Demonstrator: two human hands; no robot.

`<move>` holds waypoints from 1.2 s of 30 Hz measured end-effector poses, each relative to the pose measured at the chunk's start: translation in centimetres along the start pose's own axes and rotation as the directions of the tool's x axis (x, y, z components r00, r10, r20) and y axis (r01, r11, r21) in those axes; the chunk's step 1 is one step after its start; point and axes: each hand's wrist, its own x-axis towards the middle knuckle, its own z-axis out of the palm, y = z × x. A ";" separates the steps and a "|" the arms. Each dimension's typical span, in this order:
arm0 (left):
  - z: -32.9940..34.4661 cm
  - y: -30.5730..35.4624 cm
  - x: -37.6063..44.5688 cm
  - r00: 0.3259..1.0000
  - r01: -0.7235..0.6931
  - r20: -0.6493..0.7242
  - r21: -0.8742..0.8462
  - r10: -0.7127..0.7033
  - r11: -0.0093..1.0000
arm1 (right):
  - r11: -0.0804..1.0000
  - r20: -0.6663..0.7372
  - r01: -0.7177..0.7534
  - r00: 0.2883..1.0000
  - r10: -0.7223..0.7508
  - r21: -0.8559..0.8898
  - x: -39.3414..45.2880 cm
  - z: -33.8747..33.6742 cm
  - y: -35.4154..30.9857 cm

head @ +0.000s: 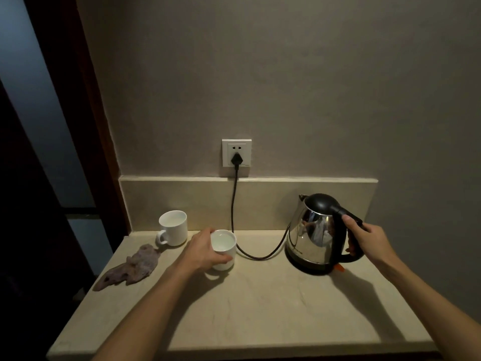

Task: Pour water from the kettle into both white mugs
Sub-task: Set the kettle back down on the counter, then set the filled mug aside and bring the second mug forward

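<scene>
My right hand (364, 237) is wrapped around the black handle of the kettle (316, 234), which stands upright on its base on the table (260, 308), to the right of the wall socket (236, 156) its cord (235, 204) runs up to. My left hand (205, 252) is closed around the near mug (223, 250), just left of where the cord loops along the table. The far mug (173, 227) stands further left of the kettle, near the back ledge, with a crumpled cloth (130, 267) lying in front of it.

Both mugs look to have water in them already, so I judge the pouring done or nearly so.

The kettle is steel and probably hot on its shiny sides, so the handle is the only safe place to hold it; with water inside it should feel heavy and pull toward the spout when tipped. The mugs are glazed, smooth and breakable, and the filled one may be warm, so I would hold it around the body and keep it level.
</scene>
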 end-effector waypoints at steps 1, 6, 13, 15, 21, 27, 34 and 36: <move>-0.2 -0.1 0.6 1.000 0.004 0.007 0.009 -0.004 1.000 | 1.000 -0.002 -0.001 1.000 0.001 -0.002 0.0 0.0 0.0; -0.7 -0.2 3.4 1.000 0.017 0.012 0.053 -0.018 0.998 | 1.000 0.003 -0.007 1.000 0.006 0.005 0.0 0.0 -0.2; -0.9 -0.4 6.1 1.000 0.013 0.013 0.088 -0.014 0.996 | 1.000 0.014 -0.011 1.000 0.011 0.002 0.3 -0.2 0.0; -0.9 -0.5 6.6 1.000 0.012 0.010 0.089 -0.013 0.996 | 1.000 0.018 -0.013 1.000 0.013 -0.004 0.4 -0.2 0.1; -0.6 -0.3 7.2 1.000 0.013 -0.009 0.077 -0.012 0.997 | 1.000 0.016 -0.011 1.000 0.012 -0.011 0.3 -0.2 0.0; -0.4 -0.2 7.1 1.000 0.007 0.007 0.113 -0.008 0.994 | 1.000 0.026 -0.004 1.000 0.005 -0.027 0.3 -0.3 0.0; -2.0 -1.2 4.7 0.993 -0.116 0.037 0.294 0.110 0.949 | 0.999 0.021 -0.003 1.000 0.003 -0.036 0.2 -0.3 -0.1; -3.4 -2.3 4.1 0.989 -0.146 0.028 0.339 0.145 0.929 | 1.000 0.014 -0.003 1.000 0.004 -0.031 0.2 -0.2 -0.2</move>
